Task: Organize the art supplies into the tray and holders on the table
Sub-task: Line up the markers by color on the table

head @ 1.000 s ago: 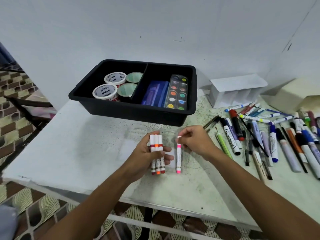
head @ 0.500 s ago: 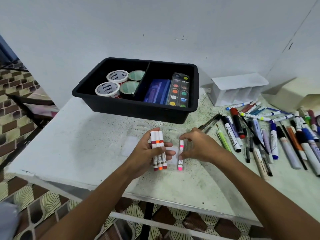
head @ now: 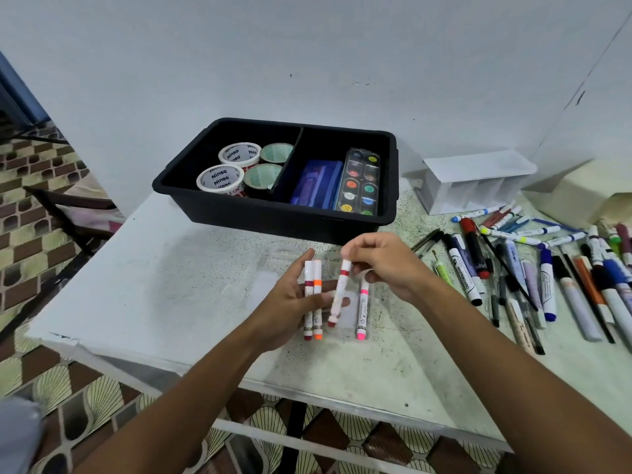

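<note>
My left hand [head: 290, 302] lies palm up over the table and holds two white markers, a maroon-capped marker [head: 308, 289] and an orange-capped marker [head: 317, 292], side by side against its fingers. My right hand [head: 383, 261] pinches the top end of a red marker [head: 338, 295], tilted and blurred, just right of those two. A pink marker [head: 362, 313] lies on the table under my right hand. The black tray [head: 273, 213] behind holds tape rolls [head: 220, 177], a blue box [head: 318, 186] and a watercolour palette [head: 360, 181].
A white divided holder [head: 475, 181] lies on its side right of the tray, with a cream box [head: 581, 189] beyond it. Several pens and markers [head: 533, 268] are scattered over the right of the table. The table's front edge [head: 239, 378] runs below my forearms.
My right hand let go of the pink marker, which now lies on the table, and lifted the red marker out of the group in my left hand.
</note>
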Action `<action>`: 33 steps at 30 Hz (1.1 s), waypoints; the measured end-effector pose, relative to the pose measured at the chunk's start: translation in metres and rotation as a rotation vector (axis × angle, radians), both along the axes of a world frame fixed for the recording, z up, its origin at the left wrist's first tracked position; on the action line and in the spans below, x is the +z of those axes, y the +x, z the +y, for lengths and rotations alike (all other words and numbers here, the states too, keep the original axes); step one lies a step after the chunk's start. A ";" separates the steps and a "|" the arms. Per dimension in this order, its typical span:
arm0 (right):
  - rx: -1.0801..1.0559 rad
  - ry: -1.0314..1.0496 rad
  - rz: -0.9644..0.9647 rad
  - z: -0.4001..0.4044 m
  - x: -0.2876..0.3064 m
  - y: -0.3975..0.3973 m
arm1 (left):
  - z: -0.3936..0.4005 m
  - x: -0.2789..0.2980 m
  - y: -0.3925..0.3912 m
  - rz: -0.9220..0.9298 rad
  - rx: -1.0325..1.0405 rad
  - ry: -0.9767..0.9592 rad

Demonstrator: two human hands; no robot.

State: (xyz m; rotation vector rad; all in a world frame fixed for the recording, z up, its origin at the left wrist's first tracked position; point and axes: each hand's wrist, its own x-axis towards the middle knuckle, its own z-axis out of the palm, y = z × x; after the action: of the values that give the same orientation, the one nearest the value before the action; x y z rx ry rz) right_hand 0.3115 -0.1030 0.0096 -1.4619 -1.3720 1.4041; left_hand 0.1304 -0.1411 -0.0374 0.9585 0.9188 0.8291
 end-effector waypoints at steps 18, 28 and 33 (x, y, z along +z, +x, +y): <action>0.175 0.242 -0.860 -0.005 -0.026 0.011 | 0.003 -0.014 -0.009 -0.046 0.083 -0.042; 0.352 0.291 -0.860 -0.016 -0.037 0.026 | 0.000 -0.009 -0.007 -0.047 0.081 -0.043; 0.227 0.364 -0.512 -0.012 -0.025 0.010 | -0.003 0.002 -0.007 0.000 -0.043 -0.027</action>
State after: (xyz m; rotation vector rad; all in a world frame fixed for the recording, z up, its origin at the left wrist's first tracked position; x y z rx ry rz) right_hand 0.3219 -0.1153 -0.0151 -1.5050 -2.0437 0.8589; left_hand 0.1237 -0.1445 -0.0358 0.9521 0.9045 0.7787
